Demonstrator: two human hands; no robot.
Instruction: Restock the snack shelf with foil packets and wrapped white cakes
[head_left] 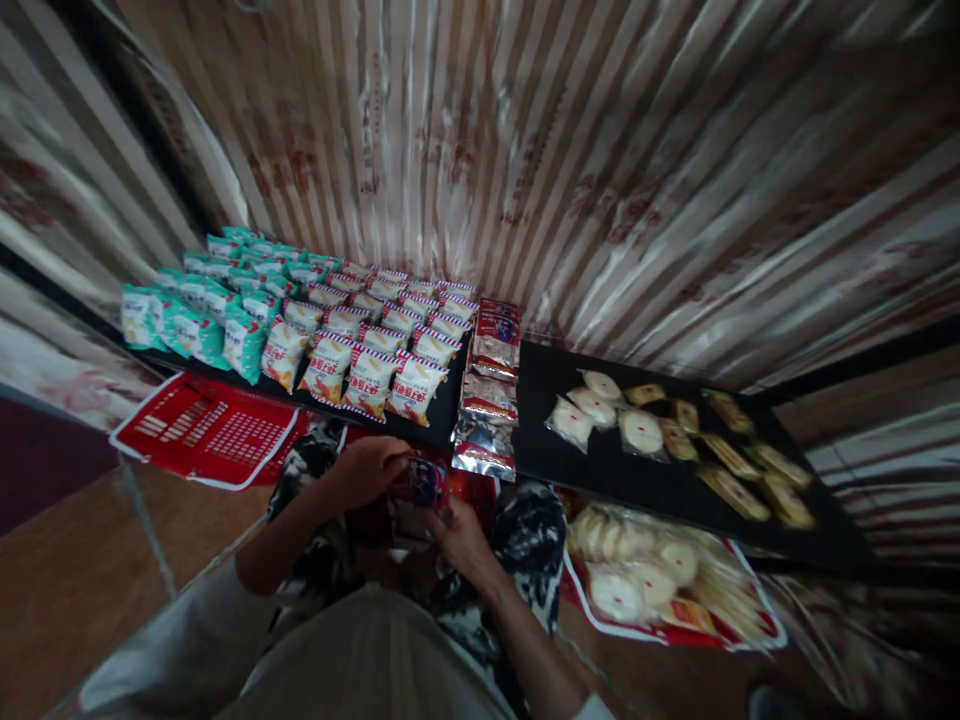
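Note:
Between my two hands is a dark red and blue snack packet (424, 482), held low in front of the shelf's edge. My left hand (371, 468) grips its left end with fingers closed. At its lower right, my right hand (459, 530) has its fingers closed on the same packet. Just beyond lies a column of similar red and silver packets (489, 395), overlapping on the black shelf (544, 440). Left of that column stand several rows of white snack bags (371, 378) with striped tops.
Teal snack bags (244, 340) fill the shelf's left end. Round white packaged cakes (642, 432) and yellow wrapped bars (731, 455) lie at the right. Red baskets stand below: one at left (202, 430), one at right (765, 625) holding cakes. A striped curtain (420, 130) hangs behind.

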